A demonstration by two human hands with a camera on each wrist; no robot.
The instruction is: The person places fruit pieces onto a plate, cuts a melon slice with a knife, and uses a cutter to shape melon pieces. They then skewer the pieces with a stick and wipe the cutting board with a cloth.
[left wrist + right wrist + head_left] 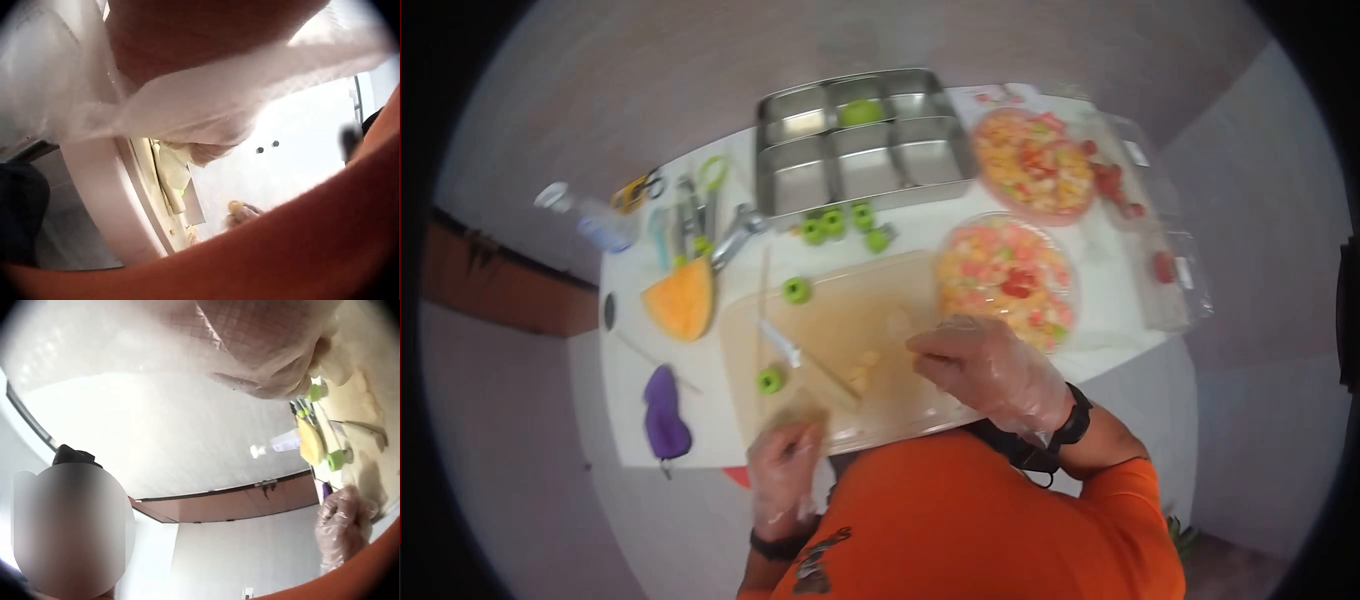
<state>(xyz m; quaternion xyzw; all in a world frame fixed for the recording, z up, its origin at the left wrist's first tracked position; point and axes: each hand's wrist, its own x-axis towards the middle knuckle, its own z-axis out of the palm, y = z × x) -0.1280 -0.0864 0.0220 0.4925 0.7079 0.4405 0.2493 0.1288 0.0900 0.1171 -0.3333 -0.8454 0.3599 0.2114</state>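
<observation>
In the head view, my gloved right hand [995,375] is over the right side of the cutting board [870,290], beside a bowl of diced fruit [1005,280]. Its fingertips pinch a small pale-yellow piece of fruit [235,205], which shows in the left wrist view. My gloved left hand [785,470] is at the board's near left corner, fingers loosely curled with nothing seen in them. A knife [830,380] with a cream handle lies on the board between the hands, near some pale fruit bits [864,370]. Two small green ring-like pieces [770,380] stand on the board's left side.
A steel compartment tray [865,150] stands at the back, with several more green pieces [832,222] before it. A second fruit bowl [1035,165] and clear plastic boxes [1170,265] are at right. An orange-fleshed melon wedge [680,300], tools, a bottle [600,225] and a purple pouch [665,415] lie left.
</observation>
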